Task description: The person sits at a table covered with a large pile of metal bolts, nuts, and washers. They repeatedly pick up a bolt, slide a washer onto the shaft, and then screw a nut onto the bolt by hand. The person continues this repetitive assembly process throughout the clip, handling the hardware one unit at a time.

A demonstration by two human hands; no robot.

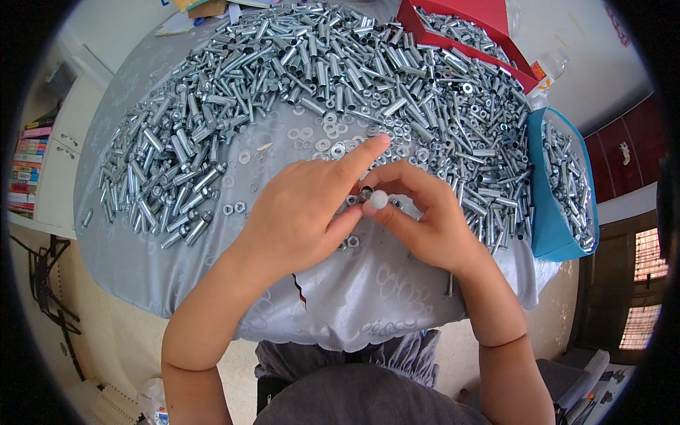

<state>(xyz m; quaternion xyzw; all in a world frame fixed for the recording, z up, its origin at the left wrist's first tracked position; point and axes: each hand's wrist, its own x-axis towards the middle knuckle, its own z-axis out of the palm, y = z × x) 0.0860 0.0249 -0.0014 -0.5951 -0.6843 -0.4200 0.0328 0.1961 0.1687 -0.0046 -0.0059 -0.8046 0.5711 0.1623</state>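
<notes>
Close together over the front middle of the table, both my hands work on small metal parts. My left hand (301,202) has its index finger stretched out toward the loose washers (338,149), while its thumb and a bent finger close around a short metal sleeve (365,192) with a dark open mouth. My right hand (425,216) pinches a small part with a pale, round end (379,199) between thumb and index finger, right beside the sleeve. Fingers hide most of both parts, so I cannot tell whether they are joined. Several nuts (352,241) lie below the hands.
Heaps of metal sleeves and bolts (191,134) curve across the grey tablecloth (276,312). A red box (418,28) at the back right and a blue bin (545,227) at the right hold more hardware. A clear plastic bottle (554,65) stands behind them.
</notes>
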